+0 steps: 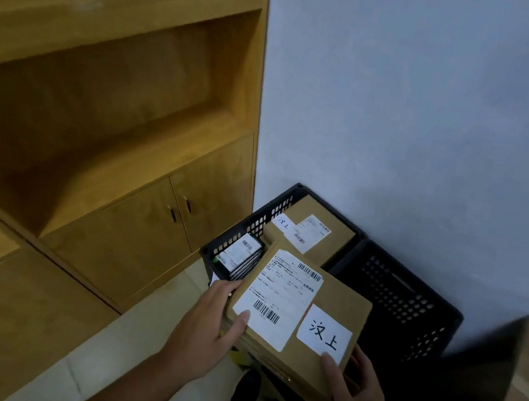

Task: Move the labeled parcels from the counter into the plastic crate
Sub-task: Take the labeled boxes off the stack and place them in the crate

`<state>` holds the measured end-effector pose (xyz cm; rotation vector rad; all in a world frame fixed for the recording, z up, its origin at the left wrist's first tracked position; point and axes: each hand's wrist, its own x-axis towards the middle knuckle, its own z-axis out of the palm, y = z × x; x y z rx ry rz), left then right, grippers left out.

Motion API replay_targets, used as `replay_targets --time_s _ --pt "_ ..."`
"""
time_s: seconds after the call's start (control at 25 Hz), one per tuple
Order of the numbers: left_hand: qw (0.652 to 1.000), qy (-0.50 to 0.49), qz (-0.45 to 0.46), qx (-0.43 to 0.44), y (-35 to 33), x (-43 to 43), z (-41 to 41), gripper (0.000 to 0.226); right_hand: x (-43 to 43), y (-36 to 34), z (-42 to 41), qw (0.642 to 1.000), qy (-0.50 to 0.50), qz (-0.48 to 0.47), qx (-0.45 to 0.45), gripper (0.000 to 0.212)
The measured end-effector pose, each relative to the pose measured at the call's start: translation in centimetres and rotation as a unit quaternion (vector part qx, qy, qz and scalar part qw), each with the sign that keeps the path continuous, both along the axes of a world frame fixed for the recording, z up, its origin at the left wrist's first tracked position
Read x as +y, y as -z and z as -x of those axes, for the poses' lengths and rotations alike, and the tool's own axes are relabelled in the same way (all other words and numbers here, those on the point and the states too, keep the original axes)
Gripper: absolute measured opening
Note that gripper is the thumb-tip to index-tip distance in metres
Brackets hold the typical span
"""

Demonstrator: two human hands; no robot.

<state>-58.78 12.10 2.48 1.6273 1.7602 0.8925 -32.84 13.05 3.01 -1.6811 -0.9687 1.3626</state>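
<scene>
Hands point(208, 330) around parcel point(339, 300); crate point(412, 307) by wall point(410, 102)

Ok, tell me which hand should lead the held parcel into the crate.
Probably right: the right hand grips the parcel beside the bare half of the crate; the left hand is beside the small packets.

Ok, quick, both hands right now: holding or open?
Left hand: grips the labeled parcel at its left edge.
Right hand: grips the same parcel at its near corner.
</scene>
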Motion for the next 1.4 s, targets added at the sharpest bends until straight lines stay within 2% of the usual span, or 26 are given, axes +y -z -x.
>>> replay_targets --time_s 0.16,0.4,0.64,0.84,1.04,1.4 --pt "0.998 0.003 0.065 -0.003 3.6 6.9 3.6 0.045 5.2 4.9 5.2 0.999 0.034 0.04 -0.006 0.069" --pt "0.98 0.035 0.198 0.01 7.5 14.5 7.9 0.046 12.2 7.5 9.7 0.986 0.062 0.154 -0.027 0.075" --pt "0.951 0.058 0.3 -0.04 16.5 20.2 11.1 0.049 16.3 14.5 12.6 0.974 0.078 0.213 -0.019 0.074" --pt "0.935 0.064 0.343 -0.059 21.9 23.1 13.4 0.047 16.9 17.8 16.1 0.972 0.133 0.193 -0.027 0.069" --pt "0.93 0.074 0.356 -0.053 21.8 24.2 15.9 0.047 17.0 18.2 19.5 0.967 0.16 0.198 -0.019 0.069" --pt "0.919 0.098 0.376 -0.061 23.3 25.2 14.3 0.052 17.8 20.6 20.6 0.953 0.201 0.2 -0.105 0.067"
